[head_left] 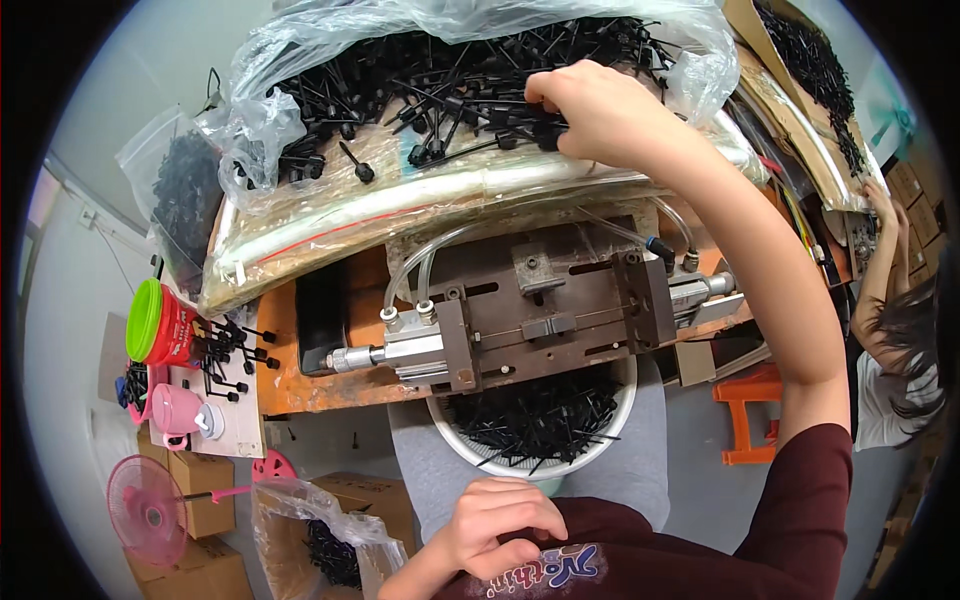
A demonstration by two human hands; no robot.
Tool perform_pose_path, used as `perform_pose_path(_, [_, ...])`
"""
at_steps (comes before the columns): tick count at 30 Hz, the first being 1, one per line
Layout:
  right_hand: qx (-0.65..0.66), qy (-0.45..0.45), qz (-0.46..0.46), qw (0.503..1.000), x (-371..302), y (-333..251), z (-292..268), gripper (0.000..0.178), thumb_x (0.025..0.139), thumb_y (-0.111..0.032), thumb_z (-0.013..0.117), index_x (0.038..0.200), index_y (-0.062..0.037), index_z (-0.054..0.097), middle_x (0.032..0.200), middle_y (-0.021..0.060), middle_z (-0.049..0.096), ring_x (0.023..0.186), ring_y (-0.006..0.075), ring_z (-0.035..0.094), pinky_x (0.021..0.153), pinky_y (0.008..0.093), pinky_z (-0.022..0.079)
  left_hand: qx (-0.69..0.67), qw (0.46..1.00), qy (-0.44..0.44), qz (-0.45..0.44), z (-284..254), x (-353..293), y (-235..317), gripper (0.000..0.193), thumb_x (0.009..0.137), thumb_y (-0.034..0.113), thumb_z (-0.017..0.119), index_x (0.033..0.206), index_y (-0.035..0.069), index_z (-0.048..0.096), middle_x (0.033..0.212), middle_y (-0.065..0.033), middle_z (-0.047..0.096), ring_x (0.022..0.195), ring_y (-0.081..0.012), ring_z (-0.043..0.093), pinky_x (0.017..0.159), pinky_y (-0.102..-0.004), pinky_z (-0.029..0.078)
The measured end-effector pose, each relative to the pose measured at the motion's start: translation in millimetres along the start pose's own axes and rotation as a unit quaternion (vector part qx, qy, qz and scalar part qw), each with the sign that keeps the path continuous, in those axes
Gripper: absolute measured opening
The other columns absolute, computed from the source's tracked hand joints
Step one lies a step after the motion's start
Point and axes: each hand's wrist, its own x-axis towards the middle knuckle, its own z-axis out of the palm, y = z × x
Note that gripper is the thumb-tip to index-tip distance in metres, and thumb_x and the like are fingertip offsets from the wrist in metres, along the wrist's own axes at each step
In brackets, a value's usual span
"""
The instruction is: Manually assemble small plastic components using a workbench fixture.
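Observation:
My right hand (612, 112) reaches into a heap of black plastic stemmed parts (440, 100), thin rods with knobbed heads. Its fingers curl around some of these parts, and the fingertips are partly hidden among them. Close to my body, my left hand (500, 525) hovers in front of the dark red shirt, fingers loosely bent and the thumb apart, with nothing seen in it. Between the hands stands a metal fixture (550, 300) with a cylinder at each end and clear air hoses. A white basket (624, 400) on my lap holds many more black parts.
Clear plastic sheeting (350, 30) borders the heap. At left are a red tub with a green rim (147, 320), a pink cup (177, 412) and a pink fan (148, 508). An orange stool (735, 415) stands at right. Farther right, another person's hands (885, 210) are by a second tray.

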Motion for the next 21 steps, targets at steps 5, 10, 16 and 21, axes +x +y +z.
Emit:
perform_pose_path(5, [-0.005, -0.017, -0.011, 1.0, 20.0, 3.7, 11.0, 0.032, 0.065, -0.005, 0.066, 0.096, -0.0024, 0.06, 0.102, 0.0118, 0.063, 0.104, 0.0286, 0.059, 0.085, 0.0394, 0.051, 0.01, 1.0, 0.007, 0.013, -3.1, -2.6, -1.4, 0.036, 0.092, 0.031, 0.056, 0.078, 0.0, 0.067, 0.072, -0.0108, 0.069, 0.059, -0.0204, 0.066, 0.053, -0.0278, 0.048])
perform_pose_path(10, [-0.005, -0.055, -0.013, 0.998, 15.0, 9.3, 0.3, 0.034, 0.065, -0.013, 0.068, 0.096, -0.0029, 0.058, 0.098, 0.0102, 0.059, 0.099, 0.0283, 0.058, 0.084, 0.0379, 0.049, 0.012, 1.0, 0.025, 0.008, -3.3, -6.8, -4.6, 0.015, 0.083, 0.014, 0.064, 0.076, 0.0, 0.066, 0.071, -0.0098, 0.067, 0.059, -0.0209, 0.065, 0.054, -0.0282, 0.048])
perform_pose_path(16, [-0.002, -0.091, -0.022, 0.996, 14.3, 12.9, -6.9, 0.031, 0.065, -0.015, 0.069, 0.093, -0.0042, 0.06, 0.094, 0.0098, 0.06, 0.096, 0.0287, 0.058, 0.082, 0.0385, 0.049, 0.034, 0.999, 0.03, 0.003, -2.2, -10.8, -9.3, 0.009, 0.08, 0.008, 0.064, 0.076, 0.0, 0.066, 0.071, -0.0098, 0.068, 0.059, -0.0207, 0.065, 0.054, -0.0282, 0.049])
perform_pose_path(21, [0.009, -0.029, -0.066, 0.997, 12.5, 18.1, 3.0, 0.024, 0.066, -0.011, 0.067, 0.087, -0.0012, 0.061, 0.094, 0.0092, 0.06, 0.094, 0.0292, 0.059, 0.081, 0.0408, 0.049, 0.04, 0.999, 0.029, -0.002, -1.5, -11.0, -11.1, 0.008, 0.079, 0.007, 0.064, 0.076, 0.0, 0.066, 0.07, -0.0097, 0.068, 0.06, -0.0209, 0.066, 0.055, -0.0285, 0.049])
